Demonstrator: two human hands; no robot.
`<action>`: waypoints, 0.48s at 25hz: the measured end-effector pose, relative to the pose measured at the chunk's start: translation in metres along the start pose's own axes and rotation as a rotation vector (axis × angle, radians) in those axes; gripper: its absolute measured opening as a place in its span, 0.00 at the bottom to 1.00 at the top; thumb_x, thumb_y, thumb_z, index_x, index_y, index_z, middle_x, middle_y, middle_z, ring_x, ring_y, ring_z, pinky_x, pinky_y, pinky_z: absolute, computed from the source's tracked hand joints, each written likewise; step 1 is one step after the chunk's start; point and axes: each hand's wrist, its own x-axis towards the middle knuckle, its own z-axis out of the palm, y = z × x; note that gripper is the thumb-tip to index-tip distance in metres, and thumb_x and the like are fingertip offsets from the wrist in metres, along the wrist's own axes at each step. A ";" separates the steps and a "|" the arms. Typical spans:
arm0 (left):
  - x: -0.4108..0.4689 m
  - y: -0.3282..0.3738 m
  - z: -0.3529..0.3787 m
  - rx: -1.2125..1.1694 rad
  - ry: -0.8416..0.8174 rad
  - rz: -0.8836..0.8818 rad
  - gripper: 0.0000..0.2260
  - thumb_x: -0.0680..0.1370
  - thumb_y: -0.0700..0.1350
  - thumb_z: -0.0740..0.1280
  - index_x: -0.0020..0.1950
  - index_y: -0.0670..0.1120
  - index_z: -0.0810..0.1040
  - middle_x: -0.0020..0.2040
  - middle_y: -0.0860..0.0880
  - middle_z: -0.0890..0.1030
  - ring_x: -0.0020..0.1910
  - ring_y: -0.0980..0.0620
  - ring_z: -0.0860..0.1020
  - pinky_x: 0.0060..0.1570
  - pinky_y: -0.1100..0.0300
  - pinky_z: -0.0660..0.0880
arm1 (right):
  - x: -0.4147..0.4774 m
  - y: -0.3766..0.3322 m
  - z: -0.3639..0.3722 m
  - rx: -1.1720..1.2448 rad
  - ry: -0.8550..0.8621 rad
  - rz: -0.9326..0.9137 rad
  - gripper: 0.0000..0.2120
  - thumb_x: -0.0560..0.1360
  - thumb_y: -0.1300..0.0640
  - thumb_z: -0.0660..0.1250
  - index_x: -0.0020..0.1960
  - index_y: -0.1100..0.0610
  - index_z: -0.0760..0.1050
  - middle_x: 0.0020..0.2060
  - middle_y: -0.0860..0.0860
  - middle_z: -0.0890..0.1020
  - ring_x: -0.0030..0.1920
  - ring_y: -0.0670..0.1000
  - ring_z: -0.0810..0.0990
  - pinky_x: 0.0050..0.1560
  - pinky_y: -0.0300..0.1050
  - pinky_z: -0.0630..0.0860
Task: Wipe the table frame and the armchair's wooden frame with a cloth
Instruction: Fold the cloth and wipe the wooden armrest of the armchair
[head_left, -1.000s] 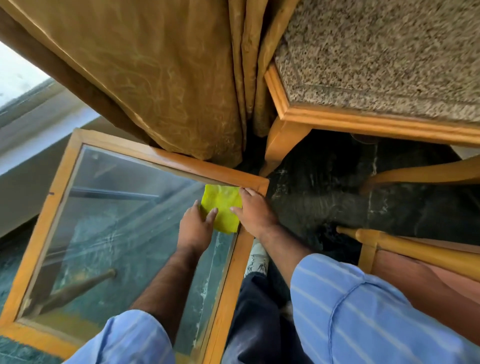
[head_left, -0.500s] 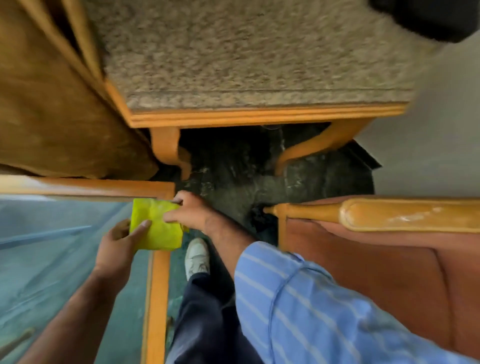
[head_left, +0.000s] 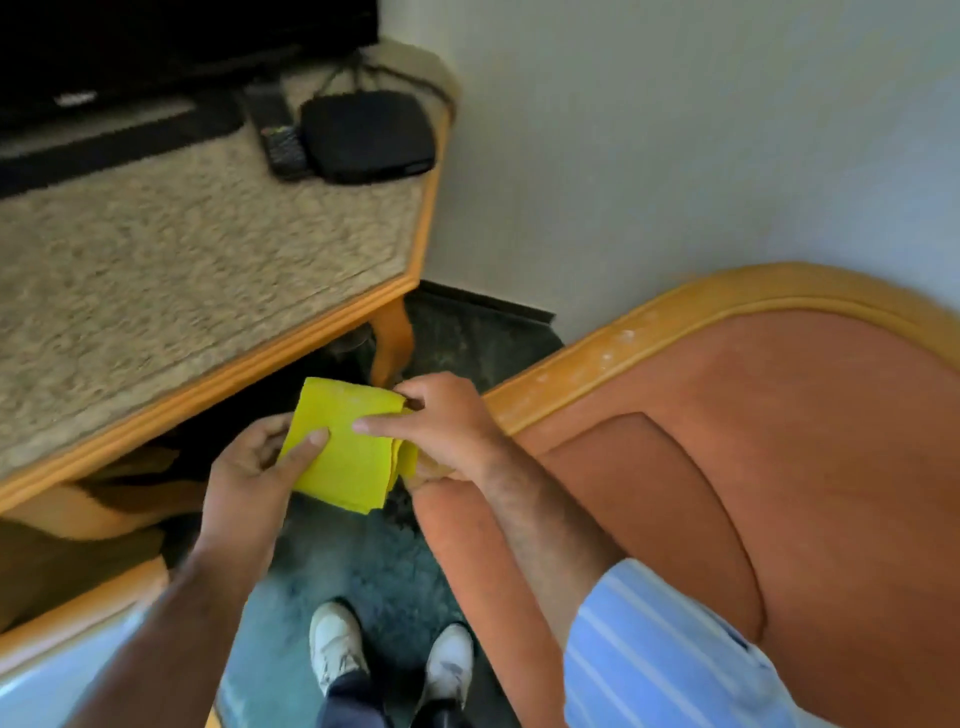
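A folded yellow cloth (head_left: 347, 448) is held in the air between both hands, above the floor. My left hand (head_left: 248, 470) grips its left edge with the thumb on top. My right hand (head_left: 441, 421) pinches its right edge. The armchair (head_left: 737, 467) with orange upholstery stands at the right; its curved wooden frame (head_left: 613, 338) shows pale specks and runs right beside my right hand. A corner of the glass table's wooden frame (head_left: 78, 613) shows at the lower left.
A wooden table with a speckled stone top (head_left: 197, 249) stands at the left, carrying a black box (head_left: 366, 135), a remote (head_left: 280, 135) and a TV base. A white wall (head_left: 675, 130) is behind the armchair. My shoes (head_left: 389, 660) stand on the dark floor.
The view swung right, from the glass table to the armchair. Both hands lifted the cloth off the table frame's corner and now hold it in the air beside the armchair's frame.
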 end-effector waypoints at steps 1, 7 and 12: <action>0.006 0.017 0.027 0.023 -0.029 0.045 0.11 0.73 0.52 0.77 0.54 0.55 0.84 0.50 0.51 0.89 0.50 0.52 0.86 0.52 0.50 0.81 | -0.009 0.008 -0.028 0.031 0.077 0.005 0.19 0.71 0.44 0.80 0.31 0.55 0.78 0.23 0.46 0.75 0.25 0.38 0.73 0.27 0.35 0.65; 0.029 0.068 0.169 0.207 -0.236 0.261 0.10 0.78 0.47 0.75 0.58 0.54 0.84 0.54 0.52 0.87 0.55 0.53 0.85 0.53 0.54 0.80 | -0.052 0.065 -0.135 0.245 0.418 0.020 0.10 0.79 0.54 0.74 0.53 0.61 0.85 0.47 0.60 0.89 0.50 0.60 0.87 0.52 0.58 0.82; 0.047 0.074 0.260 0.401 -0.379 0.350 0.11 0.79 0.46 0.72 0.61 0.50 0.83 0.55 0.53 0.87 0.56 0.52 0.84 0.63 0.44 0.80 | -0.057 0.116 -0.185 0.366 0.794 0.071 0.07 0.71 0.63 0.80 0.48 0.63 0.86 0.43 0.60 0.89 0.46 0.62 0.88 0.50 0.63 0.83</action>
